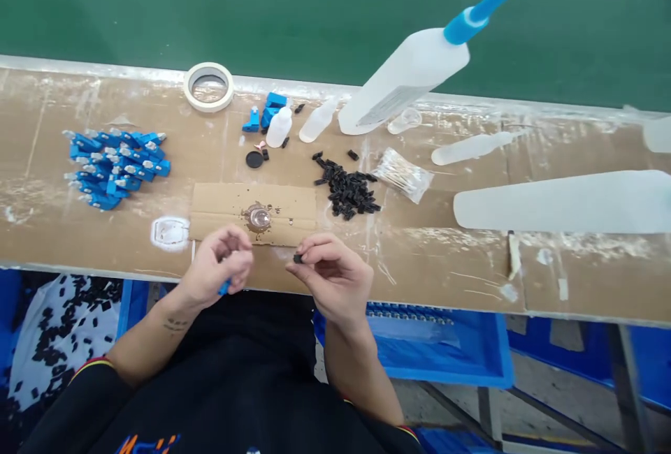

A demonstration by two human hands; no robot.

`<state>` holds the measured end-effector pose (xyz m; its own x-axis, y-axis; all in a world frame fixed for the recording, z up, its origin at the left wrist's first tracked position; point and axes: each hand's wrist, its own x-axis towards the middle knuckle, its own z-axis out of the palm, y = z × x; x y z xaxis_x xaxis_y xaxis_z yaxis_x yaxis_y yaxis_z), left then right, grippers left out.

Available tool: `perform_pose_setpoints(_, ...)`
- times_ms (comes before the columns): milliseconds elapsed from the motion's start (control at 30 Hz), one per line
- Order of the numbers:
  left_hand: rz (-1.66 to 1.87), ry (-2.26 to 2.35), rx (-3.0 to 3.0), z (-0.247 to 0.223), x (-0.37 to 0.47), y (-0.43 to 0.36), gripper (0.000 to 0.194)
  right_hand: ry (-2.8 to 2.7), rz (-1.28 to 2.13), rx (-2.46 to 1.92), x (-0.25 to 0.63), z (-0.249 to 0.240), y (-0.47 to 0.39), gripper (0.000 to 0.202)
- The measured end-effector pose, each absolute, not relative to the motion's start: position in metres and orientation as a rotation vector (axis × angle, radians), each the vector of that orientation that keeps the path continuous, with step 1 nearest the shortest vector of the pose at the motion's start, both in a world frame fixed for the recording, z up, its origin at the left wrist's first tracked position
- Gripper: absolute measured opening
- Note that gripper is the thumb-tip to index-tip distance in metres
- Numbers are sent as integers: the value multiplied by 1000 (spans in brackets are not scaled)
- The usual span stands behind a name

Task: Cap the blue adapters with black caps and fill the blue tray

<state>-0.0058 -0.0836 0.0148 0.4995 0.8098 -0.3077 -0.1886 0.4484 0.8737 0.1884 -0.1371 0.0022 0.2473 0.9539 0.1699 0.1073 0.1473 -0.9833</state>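
Observation:
My left hand (219, 269) is curled round a blue part (224, 288), of which only a small bit shows below the fingers. Between the thumb and fingertips of my right hand (335, 276) is a small black piece (298, 258). Both hands are over the table's front edge, apart from each other. Just beyond them lies a cardboard strip (220, 206) with a clear, wet-looking blob (258, 217) on it. A pile of black pieces (349, 188) is beyond my right hand, and a cluster of blue parts (115, 164) sits at the left.
A tape roll (228, 94), small white bottles (279, 127) and a large blue-tipped bottle (403, 77) stand toward the back. Right of the black pile are bagged cotton swabs (402, 174) and a long white bottle (566, 202). Blue bins (445, 363) sit below the table.

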Motion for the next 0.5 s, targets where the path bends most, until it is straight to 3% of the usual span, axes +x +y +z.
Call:
perform_pose_setpoints(133,732,817,1376,19,4,-89,12,-1309,847,-1241,181,4,-140,18)
perform_pose_setpoints(333,918,836,1558,18,-1,-88,9,-1460,739,-1164,178,7,-136,20)
perform_pose_setpoints(500,962,905,1368,9,-2,-95,10,-1217,1075,-1140,171,2,-131,16)
